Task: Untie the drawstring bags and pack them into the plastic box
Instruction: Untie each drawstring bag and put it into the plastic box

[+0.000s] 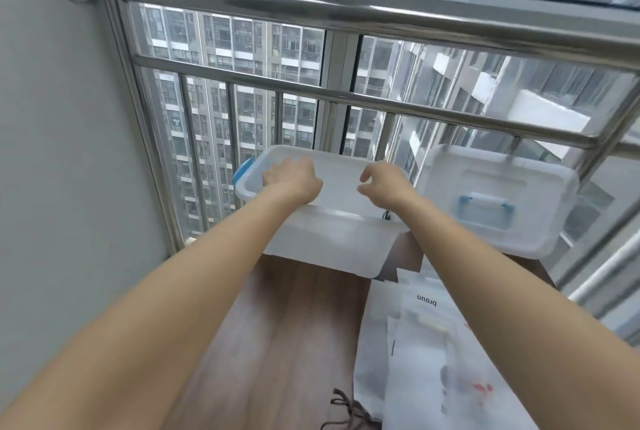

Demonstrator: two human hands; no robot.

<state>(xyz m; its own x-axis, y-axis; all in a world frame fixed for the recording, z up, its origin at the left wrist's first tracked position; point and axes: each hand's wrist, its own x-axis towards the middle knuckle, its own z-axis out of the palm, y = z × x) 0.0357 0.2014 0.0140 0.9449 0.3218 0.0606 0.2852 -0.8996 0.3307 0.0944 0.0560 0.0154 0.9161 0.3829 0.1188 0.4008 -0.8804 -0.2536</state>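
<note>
Both hands reached into the open plastic box [263, 166]. The left hand [294, 180], at ten o'clock, had fingers hidden past the rim; whether it gripped anything I could not tell. The right hand [382, 183] hovered loosely curled, holding nothing. The lid [491, 201] leaned at two o'clock, keeping the box clear. Drawstring bags [443, 353] lay at five o'clock on the wooden table [284, 325], probably awaiting packing.

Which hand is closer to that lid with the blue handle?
The right hand. It hovers over the open plastic box near its right end, just left of the lid. The left hand is at the box's far left end.
</note>
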